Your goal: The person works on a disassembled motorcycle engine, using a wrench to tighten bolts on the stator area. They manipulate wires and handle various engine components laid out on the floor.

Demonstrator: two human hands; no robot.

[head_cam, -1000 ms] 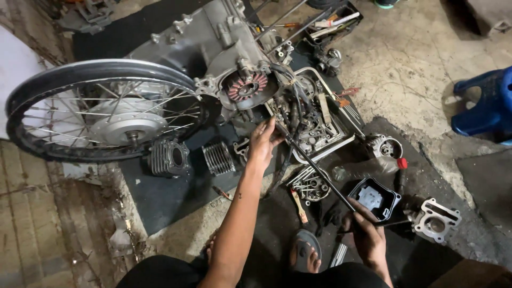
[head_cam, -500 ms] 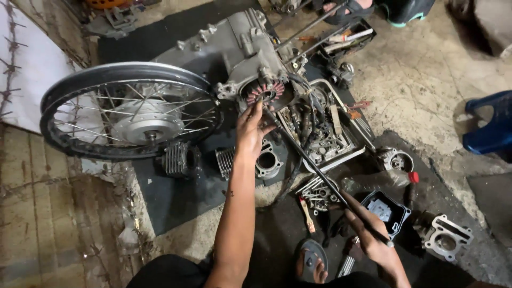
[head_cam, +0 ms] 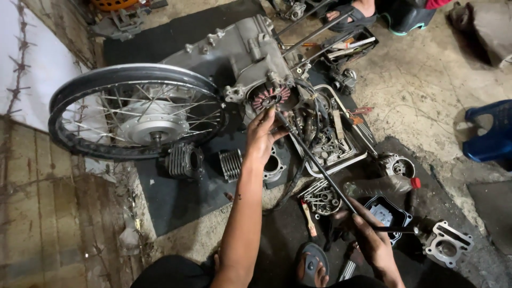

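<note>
Left hand (head_cam: 262,134): arm stretched far from the body, fingers closed around the far end of a long black T-handle wrench (head_cam: 314,162), steadying it just below the stator (head_cam: 271,98).

Right hand (head_cam: 373,237): near right, fist closed around the wrench's crossbar end, beside a black plastic tray (head_cam: 396,205).

T-handle wrench: slim dark shaft running diagonally from near right to far left; its tip meets the centre of the stator.

Stator: round, copper-red windings, set in the side of a grey engine crankcase (head_cam: 234,53) that lies on a black mat (head_cam: 165,205) on the floor.

Spoked wheel (head_cam: 136,112): left of the crankcase, black tyre, silver hub, lying tilted against the engine.

Finned cylinders (head_cam: 184,159), (head_cam: 232,164): two, on the mat near the wheel, just left of the left forearm.

White parts tray (head_cam: 333,140): right of the left hand, filled with greasy small parts and bolts.

Cylinder block (head_cam: 447,244): silver, near right on the concrete floor, well apart from the engine.

Clear bottle (head_cam: 381,186): red cap, lying on its side between the white tray and the black tray.

Blue plastic stool (head_cam: 488,136): far right edge.

Another person's sandalled foot (head_cam: 354,13): far edge, beyond the engine.
</note>
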